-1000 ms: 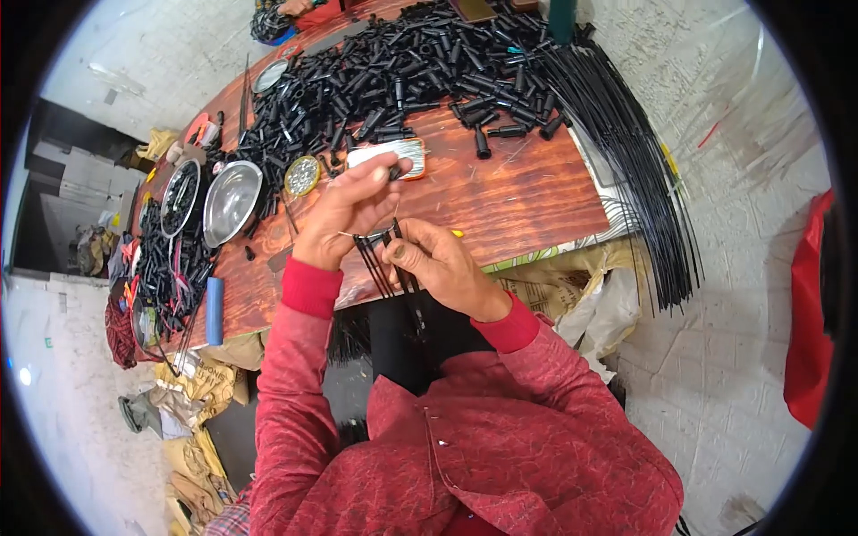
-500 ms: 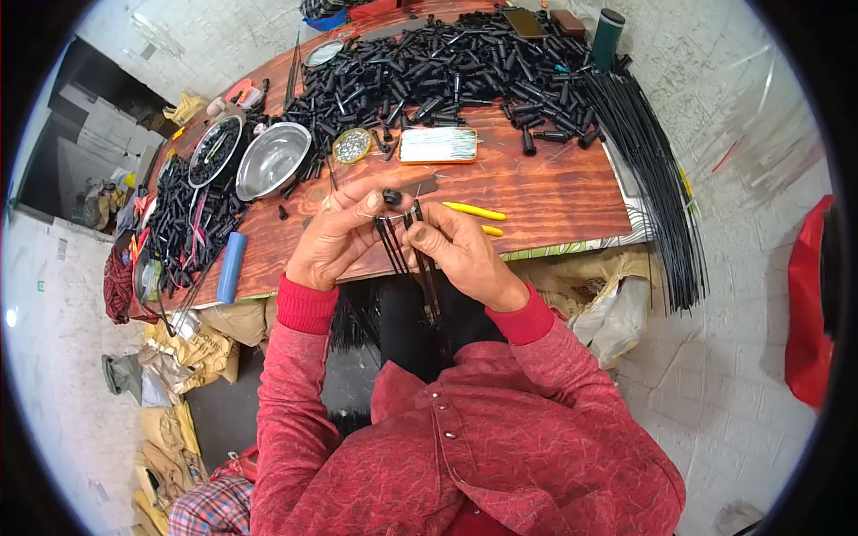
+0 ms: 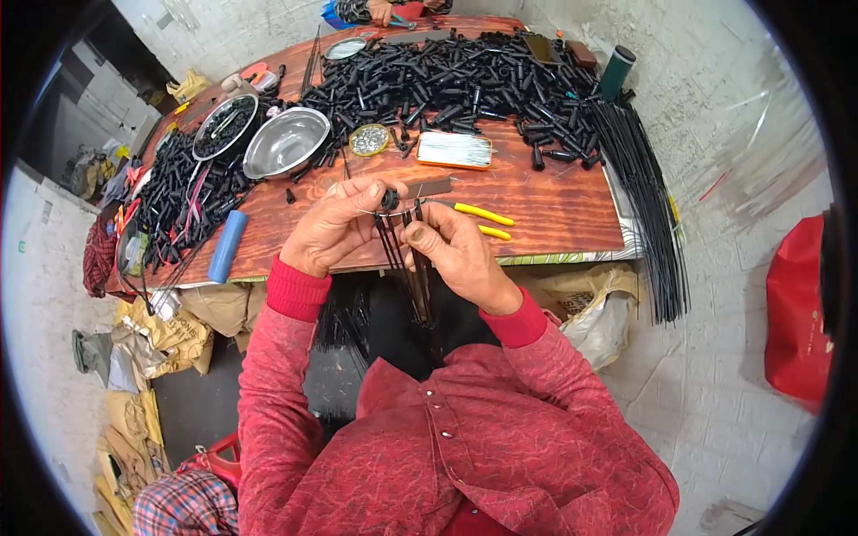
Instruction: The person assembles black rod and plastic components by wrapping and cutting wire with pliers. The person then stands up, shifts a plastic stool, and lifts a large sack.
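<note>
My left hand (image 3: 332, 223) pinches a small black cylindrical part (image 3: 390, 199) between thumb and fingers. Close to its right, my right hand (image 3: 456, 250) grips several thin black strands (image 3: 416, 277) that hang down over my lap. A thin wire runs between the two hands at the top of the strands. Just behind my right hand lie pliers with yellow handles (image 3: 484, 214). A flat dark bar (image 3: 429, 187) is on the table beyond my fingers, and past it sits a tray of thin pale pins (image 3: 454, 149).
A big heap of black parts (image 3: 447, 80) covers the table's (image 3: 554, 210) back. Metal bowls (image 3: 286, 143), a round dish (image 3: 369, 139) and a blue cylinder (image 3: 228, 247) are left. Long black rods (image 3: 639, 196) overhang the right edge. Another person's hand (image 3: 380, 12) shows at the far edge.
The view has tilted, showing more of the table's far side and the other person's hand. My left hand has lowered beside my right, and the black part now shows clearly at its fingertips.
</note>
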Tool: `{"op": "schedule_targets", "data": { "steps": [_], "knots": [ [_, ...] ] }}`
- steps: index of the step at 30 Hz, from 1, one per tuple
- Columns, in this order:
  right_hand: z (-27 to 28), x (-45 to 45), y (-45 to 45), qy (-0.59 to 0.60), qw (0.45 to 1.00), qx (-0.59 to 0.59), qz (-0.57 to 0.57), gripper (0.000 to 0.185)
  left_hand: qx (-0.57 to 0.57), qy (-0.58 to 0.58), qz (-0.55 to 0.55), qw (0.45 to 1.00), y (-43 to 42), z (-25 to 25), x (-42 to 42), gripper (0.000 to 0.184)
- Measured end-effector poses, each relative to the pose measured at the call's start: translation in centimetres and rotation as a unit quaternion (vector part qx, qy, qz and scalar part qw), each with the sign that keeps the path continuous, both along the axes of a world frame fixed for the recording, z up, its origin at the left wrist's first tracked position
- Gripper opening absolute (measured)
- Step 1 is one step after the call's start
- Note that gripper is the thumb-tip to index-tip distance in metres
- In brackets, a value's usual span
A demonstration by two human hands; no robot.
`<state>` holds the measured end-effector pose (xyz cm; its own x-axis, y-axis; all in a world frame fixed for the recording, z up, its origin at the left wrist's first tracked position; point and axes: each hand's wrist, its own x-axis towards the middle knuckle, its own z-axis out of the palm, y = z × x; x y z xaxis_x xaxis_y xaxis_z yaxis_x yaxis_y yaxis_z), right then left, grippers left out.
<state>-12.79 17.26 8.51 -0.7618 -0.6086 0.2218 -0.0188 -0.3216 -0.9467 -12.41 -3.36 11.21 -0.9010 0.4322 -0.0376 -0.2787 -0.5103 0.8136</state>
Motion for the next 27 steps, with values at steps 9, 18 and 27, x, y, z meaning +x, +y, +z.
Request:
{"op": "schedule_targets", "data": {
  "steps": [9,18,27],
  "knots": [
    [0.0,-0.2,-0.9,-0.009,1.0,0.004,-0.015,0.021,-0.142,0.001,-0.006,0.99,-1.3,1.2,-1.2,0.028],
    [0.1,-0.3,-1.2,-0.058,0.998,-0.002,0.023,0.016,-0.226,0.042,0.004,0.973,-2.3,2.1,-1.1,0.023],
    [0.7,-0.5,-1.1,-0.055,0.995,-0.017,0.086,0.021,-0.223,0.056,-0.013,0.973,-2.1,2.7,-0.4,0.026]
  ]
}}
